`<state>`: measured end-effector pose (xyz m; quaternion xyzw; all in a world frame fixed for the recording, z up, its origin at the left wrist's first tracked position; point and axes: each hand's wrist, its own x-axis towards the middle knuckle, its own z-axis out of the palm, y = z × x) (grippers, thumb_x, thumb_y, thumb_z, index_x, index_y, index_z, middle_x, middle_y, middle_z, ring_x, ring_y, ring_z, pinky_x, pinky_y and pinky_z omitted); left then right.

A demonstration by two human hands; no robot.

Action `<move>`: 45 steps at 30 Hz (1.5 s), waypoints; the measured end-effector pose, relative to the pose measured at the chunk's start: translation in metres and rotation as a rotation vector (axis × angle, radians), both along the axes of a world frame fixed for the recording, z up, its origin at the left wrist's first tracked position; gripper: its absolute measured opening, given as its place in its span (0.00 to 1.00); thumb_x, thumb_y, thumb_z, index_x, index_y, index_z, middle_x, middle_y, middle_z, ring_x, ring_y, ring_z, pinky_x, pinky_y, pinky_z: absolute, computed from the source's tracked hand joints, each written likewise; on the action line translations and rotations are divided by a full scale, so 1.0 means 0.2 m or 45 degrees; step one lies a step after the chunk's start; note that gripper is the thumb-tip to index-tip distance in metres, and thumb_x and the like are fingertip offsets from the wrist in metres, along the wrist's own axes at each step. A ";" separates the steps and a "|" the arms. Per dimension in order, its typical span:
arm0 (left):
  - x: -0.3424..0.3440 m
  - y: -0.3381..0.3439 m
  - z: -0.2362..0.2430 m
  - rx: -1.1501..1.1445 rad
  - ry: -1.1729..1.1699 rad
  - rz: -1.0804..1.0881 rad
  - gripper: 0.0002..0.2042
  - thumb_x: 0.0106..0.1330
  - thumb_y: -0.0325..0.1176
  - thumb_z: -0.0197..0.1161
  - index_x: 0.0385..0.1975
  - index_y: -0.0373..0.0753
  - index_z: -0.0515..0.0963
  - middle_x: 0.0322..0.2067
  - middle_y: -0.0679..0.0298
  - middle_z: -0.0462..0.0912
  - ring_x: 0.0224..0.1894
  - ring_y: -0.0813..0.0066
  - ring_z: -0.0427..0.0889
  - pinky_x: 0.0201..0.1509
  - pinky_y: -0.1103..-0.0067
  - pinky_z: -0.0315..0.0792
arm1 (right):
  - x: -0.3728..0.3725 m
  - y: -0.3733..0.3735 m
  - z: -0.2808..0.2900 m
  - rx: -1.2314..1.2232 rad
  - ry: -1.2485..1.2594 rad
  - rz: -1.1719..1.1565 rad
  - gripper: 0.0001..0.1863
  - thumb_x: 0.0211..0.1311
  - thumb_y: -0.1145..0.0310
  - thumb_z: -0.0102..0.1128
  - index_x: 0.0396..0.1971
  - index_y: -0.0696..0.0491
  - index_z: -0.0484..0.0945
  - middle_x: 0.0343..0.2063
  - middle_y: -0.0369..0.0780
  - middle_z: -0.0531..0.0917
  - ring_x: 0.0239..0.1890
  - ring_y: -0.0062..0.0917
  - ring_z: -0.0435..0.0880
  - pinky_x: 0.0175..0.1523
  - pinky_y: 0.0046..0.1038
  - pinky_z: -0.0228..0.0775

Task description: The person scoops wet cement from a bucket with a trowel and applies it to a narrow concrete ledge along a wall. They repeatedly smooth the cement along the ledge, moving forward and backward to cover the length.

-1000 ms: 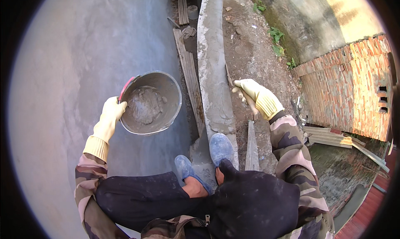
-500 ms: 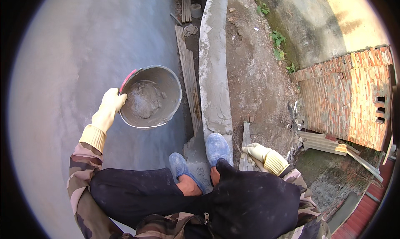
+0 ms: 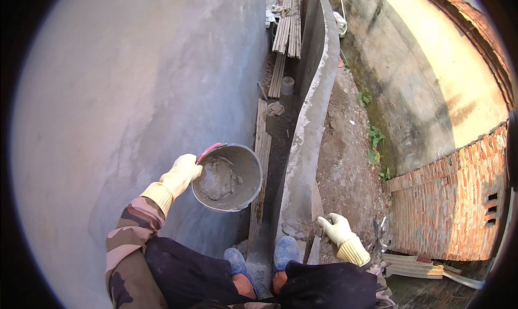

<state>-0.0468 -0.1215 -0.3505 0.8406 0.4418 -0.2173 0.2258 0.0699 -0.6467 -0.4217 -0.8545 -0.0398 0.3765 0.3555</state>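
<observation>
My left hand (image 3: 183,174), in a cream glove, is closed on the upper left rim of a bucket (image 3: 254,187), by its pink-red handle. The bucket tilts toward me, with a lump of wet grey mortar (image 3: 217,179) inside. It hangs over the gap left of a narrow concrete wall. My right hand (image 3: 339,231), gloved alike, is closed around a trowel (image 3: 317,204). The trowel's long, narrow grey blade shows beyond and below the fingers, just right of the wall top; its handle is mostly hidden by the glove.
My blue shoes (image 3: 286,252) stand at the near end of the wall top (image 3: 307,142), which curves away ahead. A smooth grey wall (image 3: 135,93) rises at left. Boards (image 3: 261,158) and a small pail (image 3: 287,86) lie in the gap. Rubble ground (image 3: 350,163) and brickwork (image 3: 431,201) are at right.
My view has tilted up, showing more of the wall and gap ahead. In the picture, the bucket and my left hand sit lower and farther right; my right hand sits slightly lower.
</observation>
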 end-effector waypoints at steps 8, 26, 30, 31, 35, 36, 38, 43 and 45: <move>-0.06 0.02 -0.12 0.063 0.005 0.069 0.17 0.66 0.37 0.68 0.51 0.37 0.88 0.54 0.43 0.89 0.60 0.43 0.87 0.66 0.57 0.79 | -0.03 -0.03 0.17 -0.045 0.123 -0.075 0.18 0.71 0.58 0.74 0.37 0.60 0.82 0.25 0.40 0.85 0.20 0.24 0.84 0.29 0.33 0.77; -0.59 -0.60 0.68 -0.243 -0.557 1.239 0.05 0.69 0.27 0.66 0.36 0.33 0.86 0.23 0.65 0.84 0.22 0.76 0.78 0.26 0.69 0.71 | -0.29 -0.44 1.26 -0.423 0.451 -0.382 0.23 0.67 0.63 0.79 0.54 0.60 0.83 0.37 0.40 0.89 0.35 0.27 0.88 0.40 0.33 0.83; -0.54 -0.82 1.04 -0.429 -0.519 1.193 0.08 0.71 0.30 0.67 0.38 0.32 0.89 0.22 0.63 0.86 0.21 0.78 0.82 0.28 0.71 0.75 | -0.21 -0.06 1.35 -0.197 0.339 -0.579 0.36 0.65 0.56 0.84 0.60 0.64 0.75 0.46 0.41 0.86 0.44 0.26 0.85 0.50 0.33 0.81; -0.52 -0.89 1.16 -0.474 -0.539 1.128 0.09 0.72 0.33 0.69 0.40 0.33 0.90 0.23 0.63 0.88 0.21 0.77 0.85 0.29 0.72 0.77 | -0.17 -0.01 1.42 -0.135 0.244 -0.458 0.40 0.63 0.52 0.85 0.62 0.64 0.73 0.48 0.42 0.86 0.47 0.27 0.84 0.54 0.33 0.80; -0.43 -1.02 1.66 -0.443 -0.418 0.637 0.10 0.73 0.38 0.71 0.40 0.38 0.90 0.21 0.58 0.88 0.24 0.68 0.92 0.33 0.70 0.82 | -0.07 0.17 1.69 0.121 0.205 -0.359 0.47 0.61 0.48 0.86 0.68 0.62 0.70 0.52 0.44 0.87 0.52 0.29 0.84 0.60 0.35 0.79; -0.41 -1.05 1.78 -0.508 -0.453 0.597 0.10 0.73 0.39 0.71 0.40 0.38 0.90 0.21 0.59 0.88 0.24 0.68 0.92 0.33 0.70 0.82 | -0.06 0.18 1.76 0.251 0.185 -0.330 0.46 0.62 0.49 0.85 0.68 0.62 0.70 0.53 0.45 0.87 0.53 0.30 0.85 0.61 0.35 0.79; -0.35 -1.07 1.97 -0.594 -0.454 0.454 0.10 0.73 0.39 0.71 0.38 0.38 0.89 0.21 0.58 0.88 0.25 0.67 0.92 0.34 0.70 0.83 | -0.03 0.15 1.91 0.221 0.287 -0.365 0.40 0.66 0.56 0.83 0.68 0.61 0.72 0.55 0.44 0.88 0.56 0.29 0.86 0.62 0.35 0.79; -0.25 -1.08 2.15 -0.618 -0.563 0.222 0.10 0.70 0.41 0.73 0.35 0.40 0.88 0.23 0.52 0.86 0.27 0.49 0.87 0.32 0.61 0.78 | -0.04 0.01 2.09 0.038 0.640 -0.353 0.18 0.71 0.72 0.76 0.57 0.61 0.85 0.51 0.43 0.91 0.48 0.29 0.90 0.56 0.36 0.82; -0.23 -1.08 2.15 -0.501 -0.655 0.150 0.09 0.70 0.40 0.73 0.34 0.41 0.88 0.24 0.52 0.86 0.28 0.48 0.88 0.32 0.61 0.78 | -0.07 0.00 2.12 0.118 0.730 -0.527 0.18 0.70 0.75 0.74 0.57 0.61 0.85 0.50 0.43 0.91 0.47 0.31 0.90 0.55 0.37 0.83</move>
